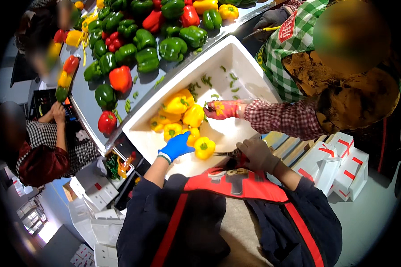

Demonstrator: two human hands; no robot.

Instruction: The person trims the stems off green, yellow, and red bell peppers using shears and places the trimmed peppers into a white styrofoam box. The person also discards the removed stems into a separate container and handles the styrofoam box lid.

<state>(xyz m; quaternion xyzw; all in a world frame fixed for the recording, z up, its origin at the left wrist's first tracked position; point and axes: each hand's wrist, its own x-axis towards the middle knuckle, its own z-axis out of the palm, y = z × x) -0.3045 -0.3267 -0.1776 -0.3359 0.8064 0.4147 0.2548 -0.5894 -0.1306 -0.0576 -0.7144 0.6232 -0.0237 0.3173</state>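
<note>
My left hand [177,146], blue-gloved, closes its grip on a yellow pepper [192,135] in the white tray [229,53], steadying it. My right hand [256,153] grips cutters [227,154] beside it.

- One view only — a head-worn fisheye, looking steeply down over the wearer's chest and forearms.
- It faces forward across a white tub [236,58] toward a grey table [82,95] beyond.
- Near range: the tub sits just ahead, mid-frame.
- Straight edges bow toward the dark rim — no second view shares the scene.
</note>
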